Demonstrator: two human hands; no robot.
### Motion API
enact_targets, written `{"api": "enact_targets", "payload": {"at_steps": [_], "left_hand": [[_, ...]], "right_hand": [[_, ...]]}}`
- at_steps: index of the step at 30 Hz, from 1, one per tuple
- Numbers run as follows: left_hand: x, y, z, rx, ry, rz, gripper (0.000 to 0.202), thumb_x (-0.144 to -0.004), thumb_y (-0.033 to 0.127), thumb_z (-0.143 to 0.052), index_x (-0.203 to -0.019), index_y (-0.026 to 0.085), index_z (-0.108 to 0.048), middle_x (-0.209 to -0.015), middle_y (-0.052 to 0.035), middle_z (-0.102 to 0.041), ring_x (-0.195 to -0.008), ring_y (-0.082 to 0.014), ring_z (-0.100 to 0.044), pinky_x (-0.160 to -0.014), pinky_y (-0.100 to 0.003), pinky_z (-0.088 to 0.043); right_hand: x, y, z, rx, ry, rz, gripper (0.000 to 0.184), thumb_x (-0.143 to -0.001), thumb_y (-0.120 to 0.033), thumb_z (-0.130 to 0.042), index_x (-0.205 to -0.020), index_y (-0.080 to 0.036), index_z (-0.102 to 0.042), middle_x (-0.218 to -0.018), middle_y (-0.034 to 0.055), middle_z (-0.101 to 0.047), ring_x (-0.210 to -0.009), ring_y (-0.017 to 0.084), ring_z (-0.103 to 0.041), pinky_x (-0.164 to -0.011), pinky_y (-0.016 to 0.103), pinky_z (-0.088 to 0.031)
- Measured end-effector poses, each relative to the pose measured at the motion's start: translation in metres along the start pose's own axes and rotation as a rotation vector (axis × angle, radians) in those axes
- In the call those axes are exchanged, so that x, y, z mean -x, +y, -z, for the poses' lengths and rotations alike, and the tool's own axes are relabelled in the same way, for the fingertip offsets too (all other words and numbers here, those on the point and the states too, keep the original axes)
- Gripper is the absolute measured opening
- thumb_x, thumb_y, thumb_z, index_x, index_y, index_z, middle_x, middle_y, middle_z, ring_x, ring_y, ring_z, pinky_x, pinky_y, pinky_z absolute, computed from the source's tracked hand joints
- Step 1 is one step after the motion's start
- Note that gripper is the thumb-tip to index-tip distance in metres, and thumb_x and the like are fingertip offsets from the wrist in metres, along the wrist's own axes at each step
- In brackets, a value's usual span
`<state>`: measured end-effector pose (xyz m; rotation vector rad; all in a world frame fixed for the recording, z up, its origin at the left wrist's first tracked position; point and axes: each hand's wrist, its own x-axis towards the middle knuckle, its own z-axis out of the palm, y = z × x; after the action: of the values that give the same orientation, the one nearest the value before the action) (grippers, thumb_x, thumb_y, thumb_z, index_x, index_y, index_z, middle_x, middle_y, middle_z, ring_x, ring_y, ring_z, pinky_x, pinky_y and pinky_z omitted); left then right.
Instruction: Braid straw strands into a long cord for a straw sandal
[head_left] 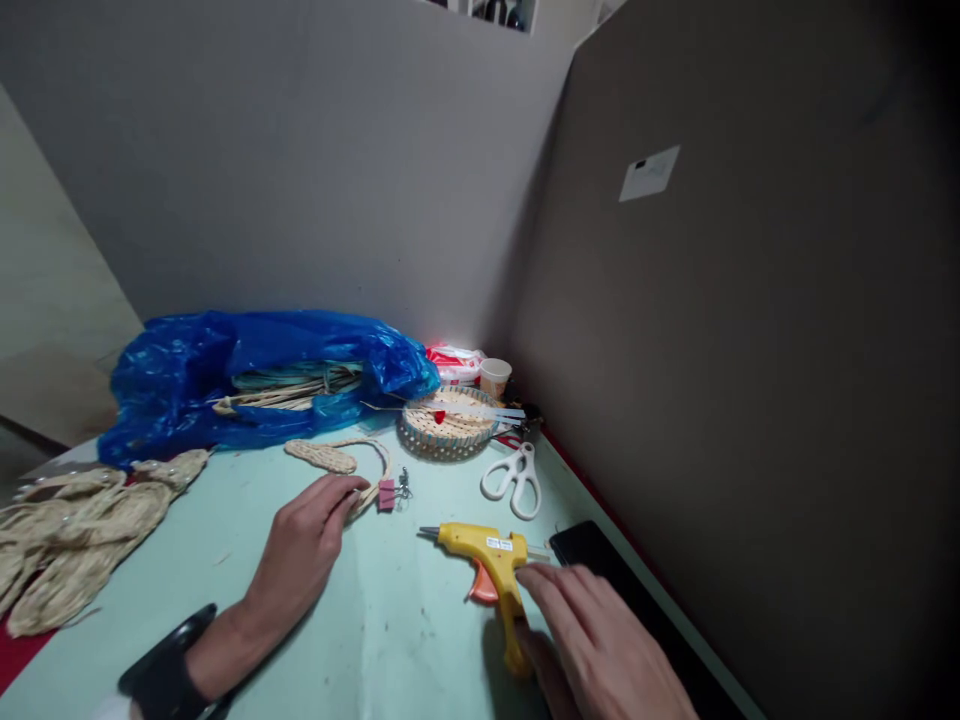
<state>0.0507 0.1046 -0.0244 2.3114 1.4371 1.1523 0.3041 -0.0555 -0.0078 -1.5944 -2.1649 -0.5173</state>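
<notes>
My left hand (319,530) is closed in a pinch on a curved braided straw strip (386,460). Beside those fingertips are a pink binder clip (386,495) and some small metal clips (404,485). A flat woven straw sole (320,456) lies just beyond the hand. To the right is a yellow hot glue gun (480,541) with an orange trigger (484,584), its nozzle pointing left. My right hand (600,640) has its fingers and thumb at the back of the gun's handle; part of the grip is hidden.
White scissors (514,482) and a black phone (581,545) lie on the right. Behind stand a round woven basket (450,440), a paper cup (495,376) and a blue plastic bag (262,340) of straw. Woven straw slippers (90,550) are at left. Grey partitions (300,180) enclose the table.
</notes>
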Motion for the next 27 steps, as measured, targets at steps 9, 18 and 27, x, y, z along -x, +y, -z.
{"api": "enact_targets", "payload": {"at_steps": [9, 18, 27], "left_hand": [[0.000, -0.005, 0.002, -0.062, -0.177, 0.062, 0.024, -0.087, 0.037, -0.045, -0.098, 0.022, -0.060, -0.098, -0.0079, -0.065, -0.095, -0.0260, -0.060, -0.082, -0.035, -0.045], [-0.010, -0.011, -0.013, -0.180, -0.337, 0.028, 0.022, -0.086, 0.028, -0.046, -0.093, 0.019, -0.065, -0.097, -0.0117, -0.062, -0.100, -0.0287, -0.056, -0.084, -0.038, -0.043], [-0.021, -0.008, -0.016, -0.177, -0.355, 0.027, 0.031, -0.094, 0.027, -0.035, -0.076, 0.023, -0.060, -0.081, -0.0066, -0.064, -0.087, -0.0251, -0.058, -0.079, -0.034, -0.040]], "right_hand": [[-0.150, -0.015, -0.024, -0.252, -0.499, -0.054, 0.016, -0.087, -0.012, -0.047, -0.090, -0.014, -0.063, -0.088, 0.0106, -0.066, -0.082, 0.021, -0.061, -0.068, 0.028, -0.041], [-0.178, -0.019, -0.086, -0.274, -0.652, 0.060, 0.021, -0.090, -0.033, -0.057, -0.098, -0.013, -0.061, -0.092, 0.0043, -0.063, -0.080, 0.016, -0.060, -0.071, 0.031, -0.049], [-0.181, -0.017, -0.082, -0.308, -0.570, 0.086, 0.039, -0.081, -0.042, -0.066, -0.101, -0.009, -0.062, -0.095, 0.0134, -0.060, -0.088, 0.023, -0.055, -0.071, 0.028, -0.040]]}}
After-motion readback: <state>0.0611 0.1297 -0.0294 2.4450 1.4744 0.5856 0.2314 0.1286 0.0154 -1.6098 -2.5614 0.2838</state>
